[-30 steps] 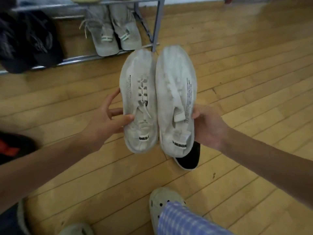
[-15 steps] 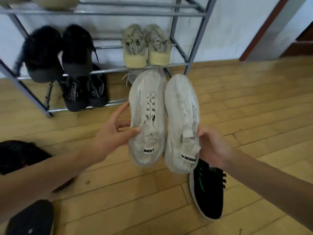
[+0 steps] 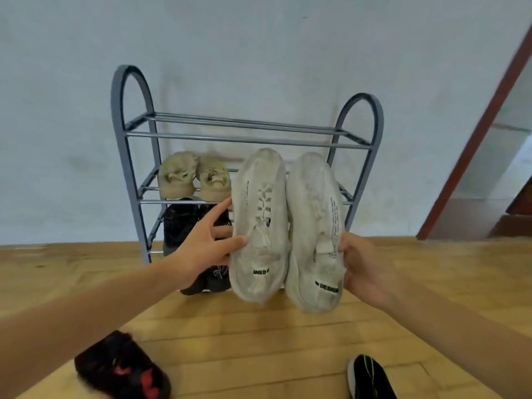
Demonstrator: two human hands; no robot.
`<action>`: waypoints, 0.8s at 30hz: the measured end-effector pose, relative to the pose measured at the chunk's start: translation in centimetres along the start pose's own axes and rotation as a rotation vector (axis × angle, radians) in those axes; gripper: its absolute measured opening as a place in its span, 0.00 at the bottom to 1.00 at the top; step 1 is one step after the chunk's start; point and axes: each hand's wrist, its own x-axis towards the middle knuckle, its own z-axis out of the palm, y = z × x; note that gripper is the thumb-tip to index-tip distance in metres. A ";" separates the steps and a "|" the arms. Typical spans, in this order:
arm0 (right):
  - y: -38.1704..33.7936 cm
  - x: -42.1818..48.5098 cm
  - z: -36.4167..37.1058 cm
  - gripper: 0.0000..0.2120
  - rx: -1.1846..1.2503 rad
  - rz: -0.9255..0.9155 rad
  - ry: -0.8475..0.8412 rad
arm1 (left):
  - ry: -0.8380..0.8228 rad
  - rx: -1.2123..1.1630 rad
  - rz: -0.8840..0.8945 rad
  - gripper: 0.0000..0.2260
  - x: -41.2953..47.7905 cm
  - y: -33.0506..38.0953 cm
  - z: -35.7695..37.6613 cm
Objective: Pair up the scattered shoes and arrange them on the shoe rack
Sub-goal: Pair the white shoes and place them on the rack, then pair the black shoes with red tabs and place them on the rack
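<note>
Two off-white knit sneakers with black lettering are held up side by side, toes pointing to 12 o'clock, in front of the grey metal tube shoe rack [image 3: 131, 156] that stands on the wooden plank floor [image 3: 259, 341] against a pale wall [image 3: 259, 53].

Left hand [image 3: 201, 249]: fingers spread and partly curled, thumb across the upper, gripping the left off-white sneaker [image 3: 259, 226] from its 9 o'clock side. Right hand [image 3: 361, 269]: curled round the 3 o'clock side of the right off-white sneaker [image 3: 316, 231], thumb on the upper. The two sneakers touch along their inner sides.

Rack, top tier: bare bars. Second tier, at 10 o'clock from the held pair: a pair of beige sneakers [image 3: 194, 178], heels outward. The tier below: dark shoes [image 3: 180, 223], partly hidden behind the left hand. Lowest level: another dark pair [image 3: 207, 279], mostly hidden.

Floor, at 7 o'clock: a black shoe with red markings [image 3: 121, 370]. At 5 o'clock, cut by the frame edge: a black sneaker with green stripes [image 3: 370, 378]. Far right: a red-brown door frame [image 3: 472, 125].
</note>
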 end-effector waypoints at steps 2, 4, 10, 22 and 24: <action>0.1 0.6 -0.1 0.11 -0.004 0.020 0.049 | 0.010 -0.004 -0.063 0.35 0.7 -0.4 0.2; -0.4 2.1 -0.6 0.07 -0.039 0.016 0.129 | 0.020 0.007 -0.135 0.32 2.6 -0.5 0.7; -7.4 12.3 -2.2 0.11 -0.136 -0.116 0.203 | 0.118 0.115 -0.100 0.21 16.2 2.3 3.1; -5.8 16.7 -5.6 0.19 -0.885 -0.467 0.417 | 0.116 0.456 0.098 0.26 15.1 -3.9 3.5; -2.8 14.4 -4.3 0.19 -0.868 -0.521 0.410 | 0.036 0.516 0.135 0.27 9.2 -6.4 1.9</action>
